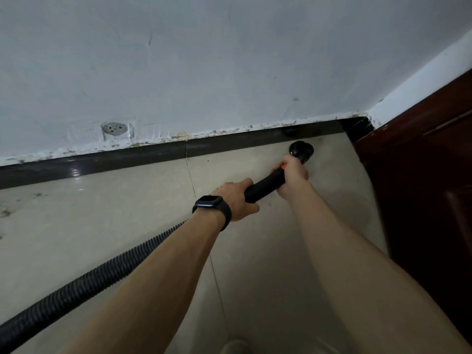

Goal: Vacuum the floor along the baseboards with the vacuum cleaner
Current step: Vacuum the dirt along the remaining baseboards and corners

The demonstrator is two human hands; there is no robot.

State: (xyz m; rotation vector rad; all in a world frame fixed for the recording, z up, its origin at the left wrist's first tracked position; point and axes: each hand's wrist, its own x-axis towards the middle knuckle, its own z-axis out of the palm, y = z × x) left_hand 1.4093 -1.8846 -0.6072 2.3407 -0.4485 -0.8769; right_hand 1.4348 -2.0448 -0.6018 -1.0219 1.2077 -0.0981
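Two bare forearms reach out low over the pale tiled floor (pixel 127 213), and a ribbed black hose (pixel 102 274) trails back under the left one toward the bottom corner of the view. The left hand (pixel 237 200), with a dark watch (pixel 209 203) on its wrist, has its grip curled round the rear end of the stiff black tube (pixel 265 185). The right hand (pixel 293 175) is further forward, with its grip wrapped round the same tube just by an orange collar (pixel 283 165). So the right hand is the one nearer the working end. Beyond it sits the round black nozzle (pixel 301 149), down at the floor and just short of the baseboard (pixel 102 164), though I can't tell whether it touches the tiles. The tube's long axis slants from the left hand forward and to the right, aimed into the corner where the baseboard meets a dark red-brown wooden door (pixel 421 187). The nozzle is glossy with a flared rim, and its reflection shows faintly in the shiny dark baseboard behind it. The baseboard runs away to the left under a scuffed white wall (pixel 229 60) with a rough filled patch (pixel 114 129). Grey smudges (pixel 5 213) lie on the tiles at the far left. To my eye nearly the whole run lies to the left of the nozzle, so the tube would have to sweep that way, staying close to the dark strip.
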